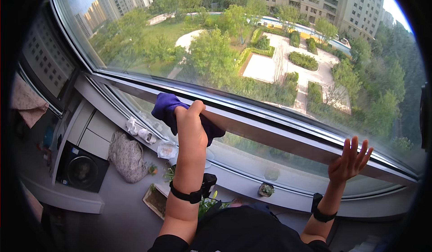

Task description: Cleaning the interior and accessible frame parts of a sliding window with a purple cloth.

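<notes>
My left hand [191, 117] holds a purple cloth [165, 108] on the horizontal metal rail [263, 135] of a large window. Part of the cloth lies bunched beyond my fingers, and another dark fold hangs down beside my wrist. Farther along the same rail, my right hand [349, 160] is at its edge with the fingers raised and spread; nothing is in it. Above the rail rises a wide glass pane [216, 49], and a lower pane [243, 147] sits beneath it. Each wrist wears a black strap with a small device.
On the sill [233, 182] stand a small potted succulent [266, 189], a clear plastic packet [167, 149] and white items [140, 130]. Below are a planter box [156, 199], leafy plants [211, 203], a patterned bag-like bundle [126, 157] and a black front-loading washing machine [82, 169].
</notes>
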`<move>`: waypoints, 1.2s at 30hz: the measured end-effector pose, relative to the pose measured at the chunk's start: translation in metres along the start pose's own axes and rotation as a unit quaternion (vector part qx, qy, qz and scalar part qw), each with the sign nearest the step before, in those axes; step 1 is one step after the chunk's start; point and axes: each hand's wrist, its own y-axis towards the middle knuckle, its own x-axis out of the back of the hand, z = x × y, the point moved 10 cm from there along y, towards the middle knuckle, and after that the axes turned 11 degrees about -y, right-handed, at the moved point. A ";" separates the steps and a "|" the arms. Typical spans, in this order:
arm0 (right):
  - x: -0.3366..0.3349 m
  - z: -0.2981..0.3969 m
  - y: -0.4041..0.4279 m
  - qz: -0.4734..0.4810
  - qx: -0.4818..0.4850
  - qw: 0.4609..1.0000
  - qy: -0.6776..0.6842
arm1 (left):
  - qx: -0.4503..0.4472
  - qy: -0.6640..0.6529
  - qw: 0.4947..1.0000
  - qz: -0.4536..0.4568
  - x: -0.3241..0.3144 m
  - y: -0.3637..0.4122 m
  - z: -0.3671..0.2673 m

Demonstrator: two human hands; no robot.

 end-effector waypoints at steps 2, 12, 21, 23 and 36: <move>0.000 -0.001 0.000 -0.001 0.000 1.000 0.001 | 0.002 -0.002 1.000 0.008 0.002 0.000 -0.001; 0.002 0.000 0.001 -0.001 0.006 1.000 -0.004 | -0.018 -0.006 1.000 0.008 0.009 0.007 0.005; 0.003 0.002 0.004 -0.004 0.013 1.000 -0.004 | -0.001 0.031 0.999 0.020 -0.002 -0.002 0.001; 0.002 0.002 0.004 -0.001 0.014 1.000 -0.006 | 0.005 0.026 1.000 0.001 0.002 -0.005 0.000; 0.003 0.002 0.002 -0.003 0.012 1.000 -0.008 | -0.417 0.549 0.693 0.210 -0.039 -0.133 0.076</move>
